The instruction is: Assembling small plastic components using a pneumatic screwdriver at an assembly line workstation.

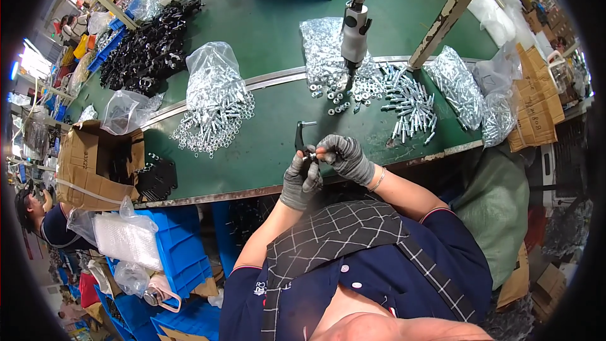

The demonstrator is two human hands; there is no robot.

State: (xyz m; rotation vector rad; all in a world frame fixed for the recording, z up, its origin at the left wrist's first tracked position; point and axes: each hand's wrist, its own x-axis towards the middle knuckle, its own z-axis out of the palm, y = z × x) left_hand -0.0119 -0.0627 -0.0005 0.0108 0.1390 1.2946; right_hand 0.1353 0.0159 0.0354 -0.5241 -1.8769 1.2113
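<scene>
My left hand (301,183), in a grey fingertip-less glove, is closed around a black curved lever-like part (299,134) just over the table's front edge. A silver pin or bolt sticks out sideways from the part's upper end. My right hand (348,159), gloved the same way, pinches at the part's lower end beside the left fingers. A small shiny metal piece shows between the fingertips; its kind is too small to tell. Beyond my hands hangs a white and grey power screwdriver (355,41), its tip pointing down. Loose nuts (341,98) lie beneath it.
On the green table (278,104) are a pile of nuts (208,132) spilling from a bag, loose bolts (410,104), a bag of bolts (456,85) and heaped black parts (148,50). A cardboard box (95,164) stands left. A post (448,16) rises at the right.
</scene>
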